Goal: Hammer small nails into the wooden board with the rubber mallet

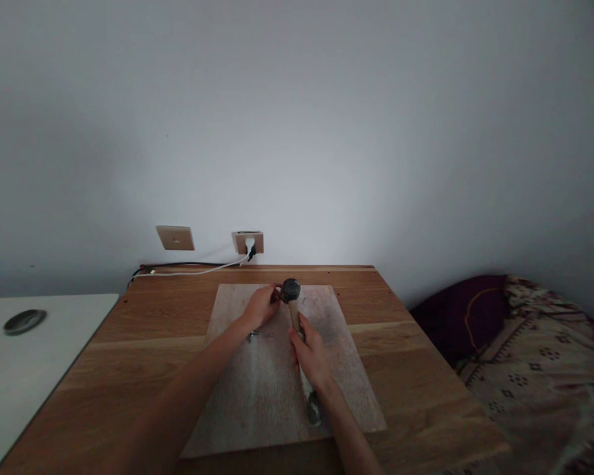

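Note:
My right hand is wrapped round the wooden handle of a hammer. The dark hammer head points away from me, above the far part of a pale, worn board. Close to the left of the head is my left hand, its fingers drawn together in a pinch over the board. What the pinch holds, if anything, is hidden behind the hammer head and too small to name. A few small metal pieces, perhaps nails, lie on the board just below my left hand.
The board rests on a wooden table against a white wall. Cables run along its back edge to a wall socket. A white surface with a dark oval object stands left; patterned fabric and a purple cushion lie right.

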Motion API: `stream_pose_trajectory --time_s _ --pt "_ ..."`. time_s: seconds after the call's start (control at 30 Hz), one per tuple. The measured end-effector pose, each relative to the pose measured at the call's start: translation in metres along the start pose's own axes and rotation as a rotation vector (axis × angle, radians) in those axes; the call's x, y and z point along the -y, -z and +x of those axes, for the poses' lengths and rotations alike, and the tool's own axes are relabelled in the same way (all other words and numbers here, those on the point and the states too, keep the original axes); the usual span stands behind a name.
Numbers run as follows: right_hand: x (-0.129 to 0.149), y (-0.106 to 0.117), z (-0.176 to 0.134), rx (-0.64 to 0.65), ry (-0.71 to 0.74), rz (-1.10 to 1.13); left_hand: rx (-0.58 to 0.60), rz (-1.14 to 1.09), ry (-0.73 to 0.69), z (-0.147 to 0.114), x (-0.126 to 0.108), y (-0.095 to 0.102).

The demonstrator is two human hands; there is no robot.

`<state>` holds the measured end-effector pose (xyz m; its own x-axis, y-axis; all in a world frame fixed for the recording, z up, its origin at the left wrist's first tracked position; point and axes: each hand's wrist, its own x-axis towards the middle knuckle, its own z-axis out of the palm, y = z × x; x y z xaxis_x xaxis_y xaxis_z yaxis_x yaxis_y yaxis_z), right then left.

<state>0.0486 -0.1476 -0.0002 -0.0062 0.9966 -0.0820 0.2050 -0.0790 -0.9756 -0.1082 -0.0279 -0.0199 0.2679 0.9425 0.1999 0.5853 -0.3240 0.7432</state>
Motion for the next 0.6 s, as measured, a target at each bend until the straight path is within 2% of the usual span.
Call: stream_pose_trajectory --time_s 0.37,0.6 --pt "0.0032 0.0034 0.0017 0.027 -0.020 -0.006 -0.028 0.059 -0.016 -0.0010 0.0041 -0.0033" --pt "0.0038 0.0029 0.0011 0.017 -0.025 -0.030 -0.007 0.010 0.005 0.0001 0.0018 -0.0001"
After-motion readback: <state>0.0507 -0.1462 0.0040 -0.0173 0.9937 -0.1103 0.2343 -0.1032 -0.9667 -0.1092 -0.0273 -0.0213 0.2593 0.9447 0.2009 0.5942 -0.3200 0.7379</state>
